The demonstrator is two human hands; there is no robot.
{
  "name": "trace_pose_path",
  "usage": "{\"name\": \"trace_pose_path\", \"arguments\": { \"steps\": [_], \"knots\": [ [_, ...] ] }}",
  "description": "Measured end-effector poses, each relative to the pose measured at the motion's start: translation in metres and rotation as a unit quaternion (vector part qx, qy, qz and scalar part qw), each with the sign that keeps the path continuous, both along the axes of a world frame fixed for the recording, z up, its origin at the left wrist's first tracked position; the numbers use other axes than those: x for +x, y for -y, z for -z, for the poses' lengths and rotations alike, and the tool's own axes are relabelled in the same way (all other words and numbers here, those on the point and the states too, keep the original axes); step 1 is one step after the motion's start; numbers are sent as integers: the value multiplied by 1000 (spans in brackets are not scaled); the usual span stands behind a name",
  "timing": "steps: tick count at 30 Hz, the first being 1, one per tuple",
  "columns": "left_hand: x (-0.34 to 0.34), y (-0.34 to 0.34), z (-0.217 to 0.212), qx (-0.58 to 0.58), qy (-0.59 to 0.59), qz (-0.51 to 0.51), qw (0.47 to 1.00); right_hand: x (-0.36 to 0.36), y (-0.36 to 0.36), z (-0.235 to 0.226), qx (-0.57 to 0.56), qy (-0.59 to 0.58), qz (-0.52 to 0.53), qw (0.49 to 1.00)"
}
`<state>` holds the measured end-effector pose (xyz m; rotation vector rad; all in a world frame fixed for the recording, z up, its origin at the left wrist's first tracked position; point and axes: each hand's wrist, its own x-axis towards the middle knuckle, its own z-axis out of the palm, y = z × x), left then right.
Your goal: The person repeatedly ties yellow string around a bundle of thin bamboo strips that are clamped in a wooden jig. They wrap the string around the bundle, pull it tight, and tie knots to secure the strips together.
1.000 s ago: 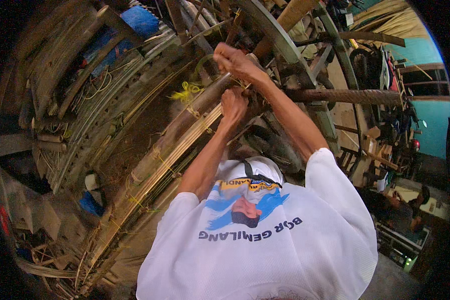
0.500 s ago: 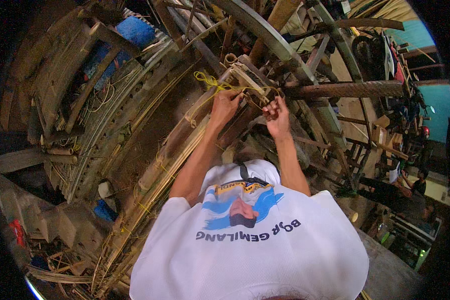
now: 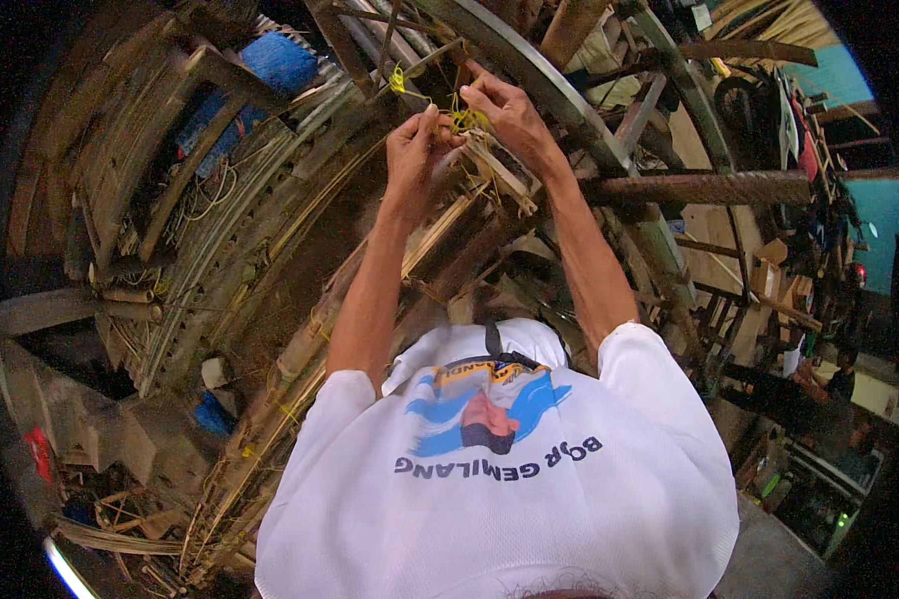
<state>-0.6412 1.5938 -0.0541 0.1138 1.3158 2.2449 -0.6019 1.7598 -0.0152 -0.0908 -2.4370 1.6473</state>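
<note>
My left hand (image 3: 417,155) is closed in a pinch on a yellow cord (image 3: 400,82), whose loose loops stick out beyond the fingertips. Just to its right, my right hand (image 3: 512,118) pinches with thumb and forefinger at more of the same cord, which bunches up between the two hands. Below them lies the end of a bundle of split bamboo strips (image 3: 499,170). The bundle runs from there down to the lower left, bound at intervals with yellow ties. The fingers partly hide where the cord meets the bamboo.
Curved metal beams (image 3: 559,85) and a dark wooden bar (image 3: 709,188) stand close to the right of my hands. Stacked timber and a blue bundle (image 3: 275,62) fill the left. A person (image 3: 837,374) is at the far right.
Both hands have moved up and away from me, past the bamboo end. The cord, earlier stretched along the bamboo toward the right hand, is now bunched between them.
</note>
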Motion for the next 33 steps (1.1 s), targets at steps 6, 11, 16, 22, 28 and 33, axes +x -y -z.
{"name": "trace_pose_path", "arguments": {
  "steps": [6, 11, 16, 22, 28, 33],
  "knots": [
    [-28, -17, 55, -48, 45, 10, 998, 14, -9, 28, 74, 5, 62, 995],
    [-42, -9, 105, -6, 153, -41, 987, 14, -19, 37, 29, 98, 14, 995],
    [-59, 54, 81, 142, 140, -135, 971, -3, -7, 15, -413, -19, 85, 907],
    [-32, 142, 39, 155, 81, -217, 960, -62, 53, 88, 108, -71, -288, 949],
    [16, 161, 45, 107, 59, -202, 972, -88, 100, 31, -106, 133, -295, 940],
    [22, 157, 53, 49, 105, -218, 969, -65, 63, -5, -135, 17, -35, 990]
  ]
}}
